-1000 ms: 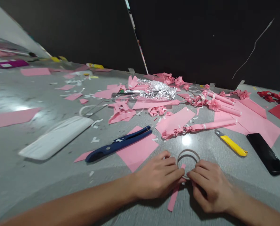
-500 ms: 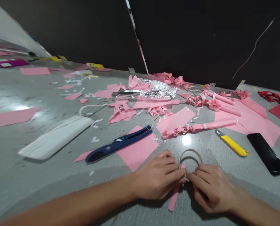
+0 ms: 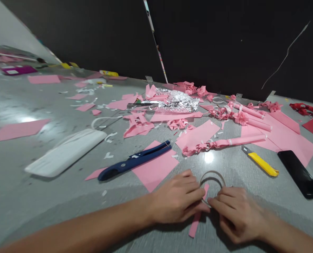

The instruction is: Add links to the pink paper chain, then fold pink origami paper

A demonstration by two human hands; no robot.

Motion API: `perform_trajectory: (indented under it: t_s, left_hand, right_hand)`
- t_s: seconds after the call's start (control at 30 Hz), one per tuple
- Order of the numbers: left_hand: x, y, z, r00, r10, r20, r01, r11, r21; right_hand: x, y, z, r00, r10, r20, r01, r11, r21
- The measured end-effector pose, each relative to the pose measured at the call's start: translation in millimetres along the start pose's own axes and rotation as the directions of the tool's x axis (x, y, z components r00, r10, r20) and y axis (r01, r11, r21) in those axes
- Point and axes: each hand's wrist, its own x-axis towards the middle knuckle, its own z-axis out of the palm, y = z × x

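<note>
Between my two hands, a thin pale ring [image 3: 212,172], like a narrow tape roll, stands on the grey surface. My left hand [image 3: 179,196] has its fingers closed on the ring's left lower edge. My right hand [image 3: 239,212] pinches the same ring at its lower right. Under the ring and my left fingers lies a narrow pink paper strip [image 3: 195,225], its far end showing inside the loop. The fingertips hide part of the ring and the middle of the strip.
Left of my hands lie a dark blue pivoted tool [image 3: 135,161] on pink paper and a white folded packet [image 3: 67,153]. A yellow box cutter [image 3: 263,163] and a black phone [image 3: 300,174] lie right. Rolled pink paper [image 3: 247,139], scraps and crumpled foil [image 3: 181,101] lie beyond, before a dark panel [image 3: 225,45].
The ring has tilted or shifted slightly between my hands, and my left fingertips have drawn a little away from the right ones. The whole view has shifted slightly.
</note>
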Motion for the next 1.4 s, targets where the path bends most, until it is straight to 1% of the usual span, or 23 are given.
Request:
perform_trajectory:
  t_s: [0.1,0.17,0.23,0.33,0.43,0.5,0.57,0.67,0.77,0.83,0.9,0.93,1.0,1.1,1.17,1.23,1.3,1.4]
  left_hand:
    - [1,1,1.7,0.998,0.053,0.042,-0.055,0.997,0.048]
    - [0,2,2.3,0.996,0.051,0.072,-0.055,0.998,0.044]
    - [-1,2,2.1,0.997,0.02,0.079,-0.021,1.0,0.003]
    - [-2,1,0.9,0.998,-0.034,0.058,0.039,0.995,-0.086]
    - [-3,0,0.5,0.997,-0.069,0.035,0.072,0.994,-0.084]
    - [-3,0,1.1,0.998,-0.052,0.032,0.053,0.998,-0.03]
    - [-4,1,1.8,0.999,-0.005,0.038,0.004,1.0,0.025]
    - [-3,2,1.8,0.997,0.04,0.065,-0.042,0.998,0.038]
    - [-3,1,-0.1,0.997,0.009,0.08,-0.005,0.999,-0.054]
    - [-2,0,-1.3,0.998,-0.03,0.058,0.038,0.989,-0.143]
    - [-2,-2,-1.8,0.997,-0.069,0.024,0.072,0.978,-0.198]
    - [-2,-3,-1.8,0.996,-0.085,0.01,0.085,0.978,-0.192]
    - [-1,-2,-1.7,0.996,-0.089,-0.008,0.088,0.99,-0.114]
    - [1,2,-2.5,1.0,-0.012,-0.003,0.012,0.999,0.046]
    - [3,5,-4.1,0.999,0.029,0.028,-0.031,0.996,0.079]
    - [4,6,-5.9,0.998,0.008,0.069,-0.011,0.999,0.038]
    - [3,4,-7.4,0.994,-0.045,0.103,0.05,0.998,-0.049]
    - [0,-1,-7.6,0.989,-0.107,0.106,0.122,0.982,-0.146]
  right_hand:
    - [-2,3,3,1.0,0.007,-0.017,-0.007,1.0,-0.002]
    - [-4,4,5,1.0,0.01,-0.024,-0.01,1.0,-0.003]
    - [-4,4,6,1.0,0.015,-0.027,-0.015,1.0,0.002]
    - [-4,4,5,0.999,0.002,-0.036,0.0,0.999,0.035]
    - [-3,3,3,0.999,-0.03,-0.044,0.033,0.997,0.063]
    - [-2,3,2,0.999,-0.031,-0.042,0.033,0.998,0.06]
    - [-2,3,1,0.999,-0.016,-0.04,0.018,0.998,0.06]
    - [-3,3,1,0.999,0.001,-0.04,0.002,0.997,0.074]
    - [-2,3,2,0.999,-0.002,-0.052,0.007,0.996,0.092]
    - [-1,2,1,0.998,-0.007,-0.069,0.015,0.994,0.112]
    - [-1,2,0,0.997,-0.007,-0.079,0.017,0.992,0.128]
    - [-1,2,0,0.997,-0.007,-0.076,0.017,0.991,0.131]
    - [-2,2,0,0.998,-0.007,-0.069,0.015,0.993,0.12]
    - [-3,3,1,0.998,0.012,-0.056,-0.007,0.996,0.091]
    - [-2,3,1,0.999,0.022,-0.049,-0.019,0.997,0.076]
    - [-1,3,1,0.998,0.017,-0.055,-0.013,0.998,0.069]
    - [0,2,1,0.996,0.014,-0.089,-0.006,0.996,0.084]
    - [0,0,1,0.99,0.052,-0.134,-0.032,0.988,0.149]
